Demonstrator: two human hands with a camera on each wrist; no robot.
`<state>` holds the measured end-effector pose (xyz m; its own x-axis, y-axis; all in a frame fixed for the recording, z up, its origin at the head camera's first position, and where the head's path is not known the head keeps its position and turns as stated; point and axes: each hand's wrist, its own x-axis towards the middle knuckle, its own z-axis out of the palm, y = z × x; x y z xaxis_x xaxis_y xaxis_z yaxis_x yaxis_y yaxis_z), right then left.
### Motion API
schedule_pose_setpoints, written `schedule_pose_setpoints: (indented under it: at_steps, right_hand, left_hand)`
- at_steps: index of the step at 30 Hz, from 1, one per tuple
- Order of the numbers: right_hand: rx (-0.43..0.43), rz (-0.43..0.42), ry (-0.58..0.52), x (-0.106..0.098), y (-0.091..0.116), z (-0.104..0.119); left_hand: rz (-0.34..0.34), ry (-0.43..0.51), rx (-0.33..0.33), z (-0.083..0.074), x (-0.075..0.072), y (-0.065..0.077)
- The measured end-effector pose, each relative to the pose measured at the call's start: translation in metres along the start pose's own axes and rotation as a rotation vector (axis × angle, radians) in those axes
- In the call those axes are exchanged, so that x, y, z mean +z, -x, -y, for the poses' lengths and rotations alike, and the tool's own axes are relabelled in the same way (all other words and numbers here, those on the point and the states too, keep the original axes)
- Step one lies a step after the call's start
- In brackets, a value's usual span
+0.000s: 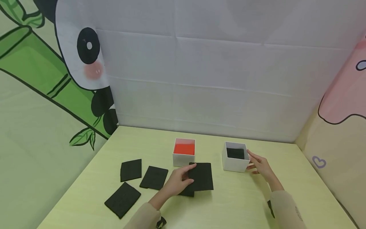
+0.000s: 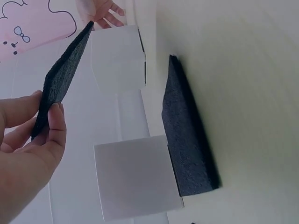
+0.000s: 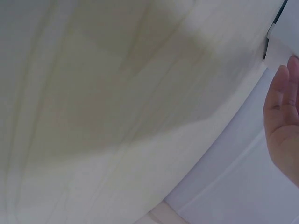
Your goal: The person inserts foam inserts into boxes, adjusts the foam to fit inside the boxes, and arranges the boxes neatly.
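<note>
My left hand (image 1: 175, 181) pinches a black fabric square (image 1: 201, 176) by its left edge, thumb on one side and fingers on the other, and holds it above the table. In the left wrist view this held square is seen nearly edge-on, tilted. Another black square (image 1: 187, 193) lies beneath it, partly hidden by the hand. My right hand (image 1: 261, 167) is at the right side of a white box (image 1: 235, 165), its fingertips at the rim and side wall. Black material (image 1: 235, 153) lies inside that box. Extended fingers (image 3: 279, 88) show beside the box in the right wrist view.
Left of the right-hand box stands a second white box (image 1: 184, 160) with red material (image 1: 184, 149) inside. Three more black squares lie on the left of the pale table (image 1: 217, 210), one of them nearest the front (image 1: 122, 200). A white cloth backdrop (image 1: 200, 105) rises behind.
</note>
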<state>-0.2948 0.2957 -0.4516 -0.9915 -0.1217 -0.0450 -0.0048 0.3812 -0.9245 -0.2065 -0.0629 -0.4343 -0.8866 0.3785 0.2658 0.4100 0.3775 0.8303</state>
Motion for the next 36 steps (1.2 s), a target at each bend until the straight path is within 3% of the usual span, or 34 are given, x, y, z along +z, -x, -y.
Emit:
schedule_pose_setpoints:
  at_steps: [8, 18, 24, 36]
  right_hand:
    - [0.003, -0.004, 0.004, 0.0, 0.0, -0.001]
    - [-0.048, 0.035, 0.11, -0.004, -0.001, 0.007]
    - [-0.048, 0.076, 0.143, -0.008, -0.003, 0.013]
    - [-0.054, 0.06, 0.21, -0.016, -0.011, 0.013]
  left_hand:
    - [0.02, 0.076, -0.025, 0.0, 0.002, -0.015]
    - [0.005, 0.168, -0.067, -0.002, 0.005, -0.032]
    - [0.035, 0.15, -0.1, -0.005, 0.01, -0.045]
    - [0.071, 0.162, -0.136, -0.01, 0.019, -0.087]
